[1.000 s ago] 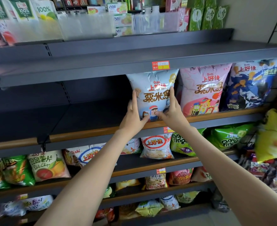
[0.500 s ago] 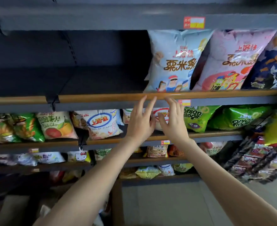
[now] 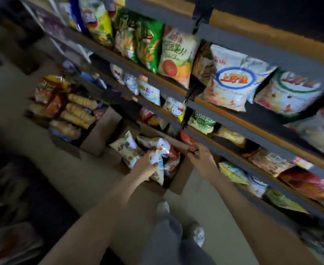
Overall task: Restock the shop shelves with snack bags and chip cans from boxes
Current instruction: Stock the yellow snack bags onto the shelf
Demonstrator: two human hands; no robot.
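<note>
Grips a white snack bag (image 3: pixel 162 150) with the left hand (image 3: pixel 147 166), fingers curled round its lower end, at centre frame on top of the heap of bags in the open cardboard box (image 3: pixel 182 178). Holds the right hand (image 3: pixel 202 159) just right of that, at the box's far corner against the lowest shelves (image 3: pixel 233 119). Too blurred to tell whether its fingers close on the flap, on a red bag there, or on nothing.

At far left, only dark, smeared shapes on the floor (image 3: pixel 61 169). Left of centre, a second cardboard box (image 3: pixel 100 134), just beside the first and packed with yellow and orange packets (image 3: pixel 79 113).

Stands at lower centre in grey trousers (image 3: pixel 166 240) and pale shoes (image 3: pixel 198 233), close behind the open box.

Faces shelves slanting from the upper left down to the right edge, stocked with upright snack bags. On the upper row, left to right:
- a green bag (image 3: pixel 147 43)
- a white bag with a tomato picture (image 3: pixel 176 56), touching the green one
- a white bag with a blue ring (image 3: pixel 233 79)

Just below that row, near centre, a Hello Kitty tag (image 3: pixel 177 109) at the shelf edge. Further right and lower, more bags lying flatter in red, yellow and green, all blurred.
</note>
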